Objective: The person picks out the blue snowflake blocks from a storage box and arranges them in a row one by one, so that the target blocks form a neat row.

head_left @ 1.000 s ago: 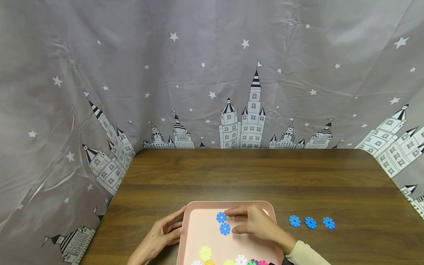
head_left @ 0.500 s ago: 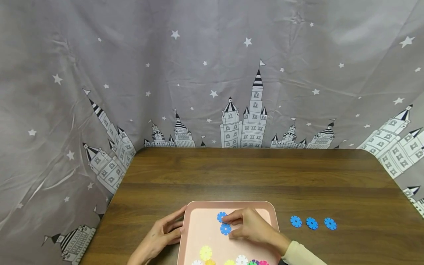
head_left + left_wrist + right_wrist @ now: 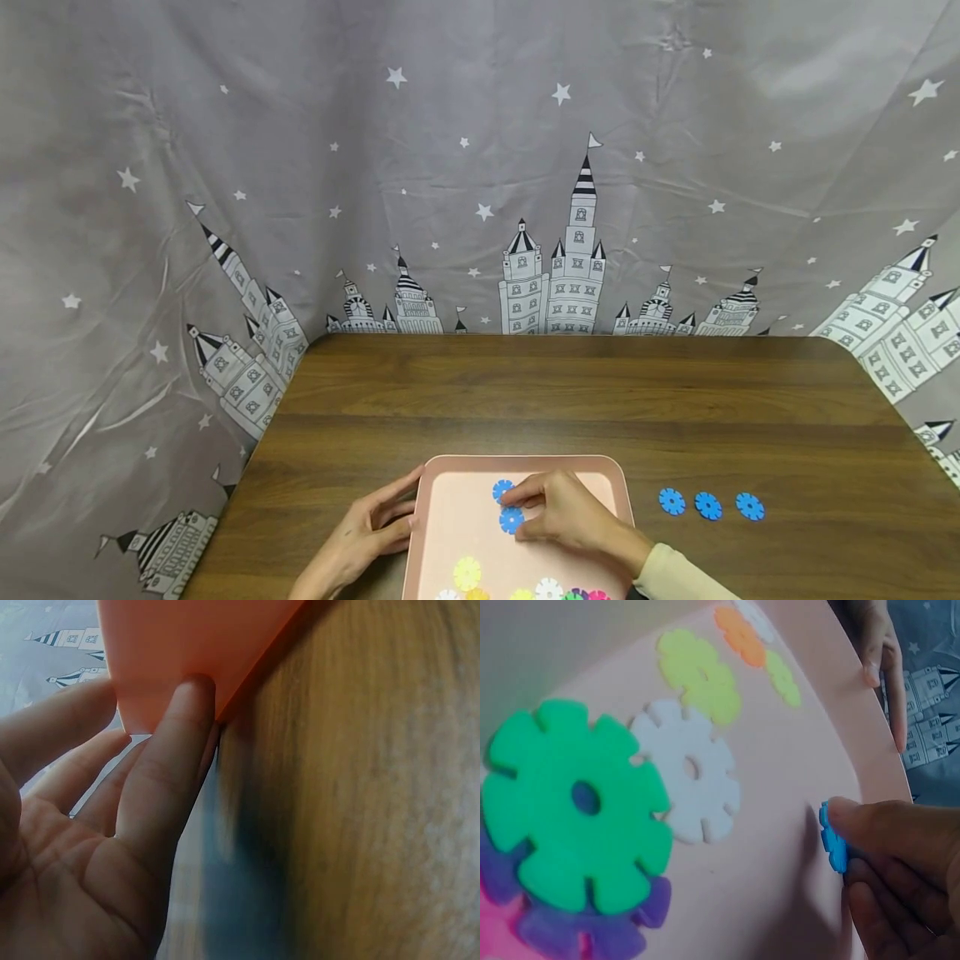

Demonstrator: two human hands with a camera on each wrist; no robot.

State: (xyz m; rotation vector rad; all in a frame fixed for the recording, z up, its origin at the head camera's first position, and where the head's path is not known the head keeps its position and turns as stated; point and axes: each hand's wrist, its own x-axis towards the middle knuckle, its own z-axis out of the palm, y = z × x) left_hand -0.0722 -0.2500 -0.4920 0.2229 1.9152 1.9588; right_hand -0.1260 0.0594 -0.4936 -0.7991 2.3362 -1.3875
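In the head view, a pink tray point(image 3: 450, 533) sits at the table's near edge. My left hand point(image 3: 365, 531) rests against the tray's left side; the left wrist view shows its fairly straight fingers touching the outer wall. My right hand point(image 3: 566, 512) is over the tray, pinching a blue notched disc point(image 3: 512, 521) between thumb and fingers. That disc point(image 3: 832, 838) shows nearly edge-on in the right wrist view. Just behind it lies a second blue disc point(image 3: 501, 490), partly covered by the fingers.
Several notched discs lie at the tray's near end, including a yellow one point(image 3: 467, 573), a white one point(image 3: 690, 769) and a green one point(image 3: 577, 806) over a purple one point(image 3: 592, 930). Three blue discs point(image 3: 708, 506) form a row on the wooden table point(image 3: 585, 400) right of the tray.
My right hand has moved slightly left, and its thumb and fingers have closed on the nearer blue disc. The left hand stays at the tray's side.
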